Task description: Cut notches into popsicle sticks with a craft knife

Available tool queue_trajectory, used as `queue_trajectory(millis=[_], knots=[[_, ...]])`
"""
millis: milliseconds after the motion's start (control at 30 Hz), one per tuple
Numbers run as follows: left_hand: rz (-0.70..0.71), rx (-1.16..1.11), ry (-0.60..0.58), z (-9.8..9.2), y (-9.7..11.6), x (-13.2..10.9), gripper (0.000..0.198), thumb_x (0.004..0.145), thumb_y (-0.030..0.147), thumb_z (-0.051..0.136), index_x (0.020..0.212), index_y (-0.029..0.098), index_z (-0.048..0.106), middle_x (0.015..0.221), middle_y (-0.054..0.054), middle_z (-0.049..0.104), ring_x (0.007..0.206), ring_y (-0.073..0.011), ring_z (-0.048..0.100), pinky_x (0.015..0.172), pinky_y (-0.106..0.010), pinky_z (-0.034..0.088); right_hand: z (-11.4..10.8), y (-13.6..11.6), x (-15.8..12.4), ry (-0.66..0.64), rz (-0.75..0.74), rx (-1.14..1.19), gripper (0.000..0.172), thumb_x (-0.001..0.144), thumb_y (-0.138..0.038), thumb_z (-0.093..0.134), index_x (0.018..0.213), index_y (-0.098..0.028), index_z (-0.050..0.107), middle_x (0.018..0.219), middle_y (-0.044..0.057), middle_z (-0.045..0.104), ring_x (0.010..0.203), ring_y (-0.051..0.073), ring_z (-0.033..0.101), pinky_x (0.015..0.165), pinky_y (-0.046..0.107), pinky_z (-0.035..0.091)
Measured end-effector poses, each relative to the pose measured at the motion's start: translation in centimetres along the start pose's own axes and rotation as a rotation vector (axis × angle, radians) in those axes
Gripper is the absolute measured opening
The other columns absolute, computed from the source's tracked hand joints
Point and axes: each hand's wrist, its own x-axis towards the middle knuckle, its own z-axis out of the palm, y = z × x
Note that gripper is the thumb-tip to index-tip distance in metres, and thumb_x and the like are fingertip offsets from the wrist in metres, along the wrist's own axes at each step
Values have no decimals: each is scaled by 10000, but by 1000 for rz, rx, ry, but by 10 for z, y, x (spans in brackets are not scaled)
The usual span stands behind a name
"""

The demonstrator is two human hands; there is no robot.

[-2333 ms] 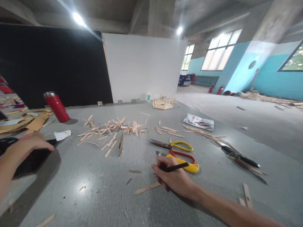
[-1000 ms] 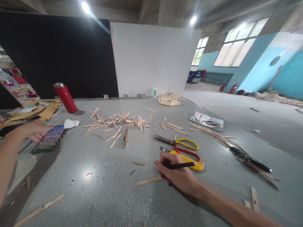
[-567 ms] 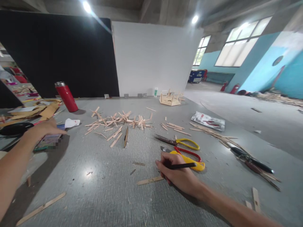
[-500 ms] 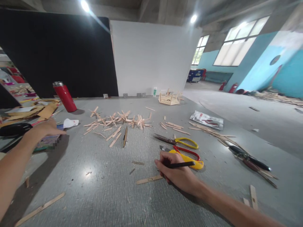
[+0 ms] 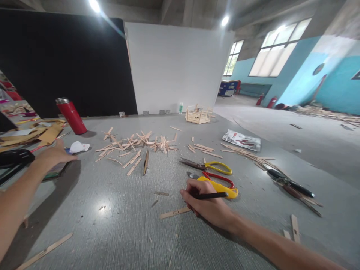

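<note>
My right hand (image 5: pixel 206 200) is closed round a black pen (image 5: pixel 212 195) that slants back to the right. Under its fingers lies a wooden craft stick (image 5: pixel 174 213) with a small rectangle marked on it. Just beyond are a yellow-handled cutting tool (image 5: pixel 219 186) and scissors (image 5: pixel 205 166) with one yellow and one red handle. Off to the left, my left hand (image 5: pixel 53 155) stretches out with thumb and fingers apart. Beneath it is a dark, flat object (image 5: pixel 54 173), mostly covered, and whether they touch I cannot tell. Crumpled white paper (image 5: pixel 79 146) sits beside its fingertips.
Many loose craft sticks (image 5: pixel 137 142) are heaped mid-table. A red bottle (image 5: pixel 71 116) stands at the back left, a small stick structure (image 5: pixel 199 115) at the back. At right lie a silver packet (image 5: pixel 242 140) and a dark-handled knife-like tool (image 5: pixel 289 183).
The whole view has swung slightly to the right, so everything appears a little further left. Both hands keep nearly the same pose, the right one still on the pen.
</note>
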Motion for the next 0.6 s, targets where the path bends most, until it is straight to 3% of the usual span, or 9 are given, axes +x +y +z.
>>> queue_trajectory(millis=[100, 233, 267, 333, 400, 467, 500, 600], knots=[[-82, 85, -108, -21, 16, -7, 571, 709, 297, 806, 1180, 56, 591, 1012, -120, 712, 954, -282, 651, 764, -271, 461, -5, -2, -1, 56, -43, -99, 241, 985, -430, 589, 861, -223, 601, 589, -62, 603, 496, 105, 563, 487, 235, 412], [-27, 85, -58, -61, 51, -27, 382, 899, 302, 624, 1172, 35, 596, 1110, -157, 686, 1179, -356, 564, 899, -346, 450, -31, -1, 4, 176, -112, -323, 287, 1003, -476, 573, 937, -224, 693, 811, -10, 689, 744, 139, 648, 731, 289, 500], [37, 56, -49, -68, 63, -36, 346, 932, 307, 578, 1140, 34, 616, 1082, -153, 692, 1162, -342, 574, 889, -329, 444, -40, 0, 6, 210, -105, -386, 286, 1024, -461, 541, 1025, -221, 698, 911, 9, 706, 817, 151, 659, 802, 316, 514], [208, -45, -104, -74, 92, -57, 381, 1004, 404, 468, 1094, 83, 651, 930, -86, 715, 954, -238, 655, 786, -255, 441, -60, 4, 10, 280, -46, -517, 274, 1031, -413, 548, 1139, -194, 673, 1077, 52, 697, 908, 182, 666, 846, 379, 545], [407, -152, -203, -67, 125, -82, 510, 1021, 571, 383, 1070, 154, 672, 821, -16, 717, 746, -163, 664, 663, -214, 423, -79, 8, 16, 316, 56, -649, 321, 995, -384, 622, 1259, -202, 630, 1264, 91, 647, 1031, 219, 663, 874, 434, 568], [542, -196, -246, -49, 156, -106, 592, 1016, 636, 328, 912, 176, 685, 717, -13, 687, 639, -159, 636, 595, -236, 391, -95, 13, 21, 342, 169, -771, 371, 983, -378, 643, 1303, -194, 608, 1306, 102, 628, 1075, 241, 656, 889, 461, 567], [578, -196, -236, -38, 169, -116, 596, 1010, 635, 338, 824, 175, 669, 675, -29, 665, 617, -175, 623, 575, -259, 372, -102, 16, 23, 346, 223, -823, 377, 981, -378, 645, 1308, -193, 606, 1309, 102, 626, 1080, 244, 655, 892, 464, 566], [635, -177, -195, -7, 193, -134, 412, 974, 531, 499, 816, 178, 641, 811, -90, 692, 749, -229, 652, 605, -295, 384, -118, 26, 30, 343, 351, -933, 383, 979, -379, 648, 1311, -192, 604, 1309, 101, 626, 1084, 247, 655, 892, 465, 566]])
